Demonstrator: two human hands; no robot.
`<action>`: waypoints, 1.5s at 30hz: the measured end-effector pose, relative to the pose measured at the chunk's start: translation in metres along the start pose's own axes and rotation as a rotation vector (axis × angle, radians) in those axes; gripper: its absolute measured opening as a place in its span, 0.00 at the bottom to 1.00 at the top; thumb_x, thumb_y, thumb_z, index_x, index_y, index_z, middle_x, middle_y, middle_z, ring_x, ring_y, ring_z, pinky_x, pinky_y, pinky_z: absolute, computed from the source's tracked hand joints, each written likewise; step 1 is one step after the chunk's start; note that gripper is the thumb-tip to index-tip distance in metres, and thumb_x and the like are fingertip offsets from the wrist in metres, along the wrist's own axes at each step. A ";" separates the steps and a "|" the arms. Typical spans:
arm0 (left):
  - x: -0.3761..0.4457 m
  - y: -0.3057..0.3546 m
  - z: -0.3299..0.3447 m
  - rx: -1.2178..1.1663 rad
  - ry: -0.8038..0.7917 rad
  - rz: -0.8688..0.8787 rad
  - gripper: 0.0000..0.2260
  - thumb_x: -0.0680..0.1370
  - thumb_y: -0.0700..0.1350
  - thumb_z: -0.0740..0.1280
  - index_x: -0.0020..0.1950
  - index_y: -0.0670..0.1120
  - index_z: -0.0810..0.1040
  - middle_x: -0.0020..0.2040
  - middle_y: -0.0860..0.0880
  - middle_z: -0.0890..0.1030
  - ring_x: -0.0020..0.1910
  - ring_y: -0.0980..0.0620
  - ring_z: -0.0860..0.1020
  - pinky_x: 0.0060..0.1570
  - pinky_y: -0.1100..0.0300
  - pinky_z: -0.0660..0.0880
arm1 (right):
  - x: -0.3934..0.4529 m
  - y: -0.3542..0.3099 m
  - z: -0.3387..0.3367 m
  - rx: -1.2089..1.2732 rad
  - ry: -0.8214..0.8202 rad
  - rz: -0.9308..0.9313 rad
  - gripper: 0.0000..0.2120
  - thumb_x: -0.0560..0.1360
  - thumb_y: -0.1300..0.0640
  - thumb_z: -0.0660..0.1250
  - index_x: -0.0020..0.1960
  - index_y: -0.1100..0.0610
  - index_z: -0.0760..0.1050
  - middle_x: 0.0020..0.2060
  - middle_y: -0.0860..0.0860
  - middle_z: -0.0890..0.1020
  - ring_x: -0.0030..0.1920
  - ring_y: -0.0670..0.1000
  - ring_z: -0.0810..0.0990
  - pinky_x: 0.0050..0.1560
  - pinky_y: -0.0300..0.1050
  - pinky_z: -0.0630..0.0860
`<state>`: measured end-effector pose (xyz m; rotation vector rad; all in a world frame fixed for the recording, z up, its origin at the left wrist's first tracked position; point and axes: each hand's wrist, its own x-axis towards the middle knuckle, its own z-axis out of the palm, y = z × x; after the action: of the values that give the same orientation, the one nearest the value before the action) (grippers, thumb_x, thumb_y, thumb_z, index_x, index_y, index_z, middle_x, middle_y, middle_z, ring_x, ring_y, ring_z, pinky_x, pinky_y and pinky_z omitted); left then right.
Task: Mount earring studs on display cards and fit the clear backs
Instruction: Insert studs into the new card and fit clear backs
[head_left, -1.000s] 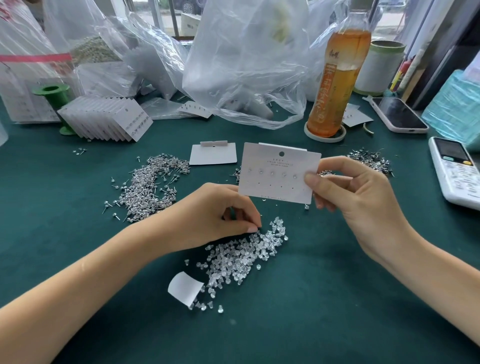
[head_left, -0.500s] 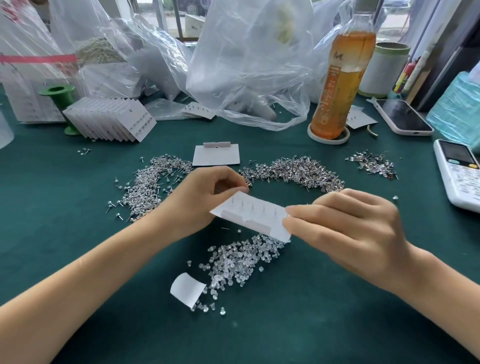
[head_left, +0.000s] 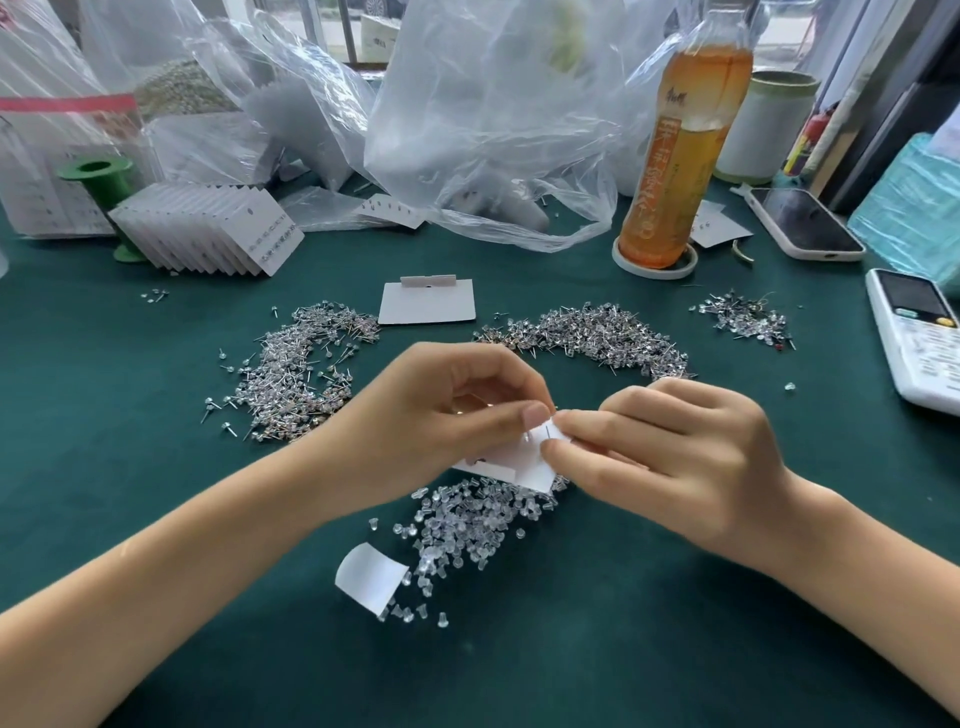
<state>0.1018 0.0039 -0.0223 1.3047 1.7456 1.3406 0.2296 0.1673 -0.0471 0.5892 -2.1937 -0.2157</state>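
While our left hand (head_left: 441, 415) pinches at the back of the white display card (head_left: 519, 460), thumb and forefinger pressed together, we can't tell whether a clear back sits between them. Our right hand (head_left: 670, 457) grips the card's right edge, fingers curled on it, back side up; one stud post (head_left: 548, 430) pokes up between our fingertips. Card hovers just above the clear backs pile (head_left: 467, 519) on the green table (head_left: 623, 649). Stud piles: one left (head_left: 296, 374), one beyond the hands (head_left: 602, 335). Blank card (head_left: 427, 302) behind, card stack (head_left: 208, 228) far left, tea bottle (head_left: 680, 145) far right.
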 end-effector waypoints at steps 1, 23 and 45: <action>0.000 0.000 0.000 0.007 -0.009 0.000 0.07 0.72 0.46 0.68 0.45 0.43 0.80 0.37 0.51 0.80 0.34 0.58 0.74 0.35 0.66 0.71 | 0.000 0.000 0.000 0.004 0.000 0.006 0.11 0.77 0.65 0.65 0.41 0.58 0.84 0.36 0.52 0.84 0.30 0.52 0.79 0.28 0.42 0.74; 0.000 -0.008 0.001 0.107 -0.074 0.009 0.02 0.75 0.38 0.69 0.44 0.43 0.81 0.36 0.54 0.81 0.35 0.60 0.76 0.40 0.68 0.73 | -0.006 -0.006 0.006 -0.009 0.011 0.005 0.08 0.71 0.66 0.73 0.43 0.54 0.84 0.32 0.50 0.82 0.27 0.52 0.76 0.26 0.42 0.73; 0.000 -0.005 -0.006 -0.011 -0.099 -0.107 0.09 0.70 0.45 0.70 0.46 0.41 0.81 0.38 0.48 0.83 0.37 0.56 0.78 0.40 0.61 0.74 | -0.005 -0.009 0.006 -0.085 0.046 -0.041 0.07 0.71 0.65 0.72 0.41 0.54 0.84 0.32 0.49 0.82 0.27 0.51 0.76 0.25 0.41 0.73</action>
<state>0.0947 0.0014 -0.0246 1.2325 1.7130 1.2039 0.2307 0.1615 -0.0570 0.5869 -2.1186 -0.3125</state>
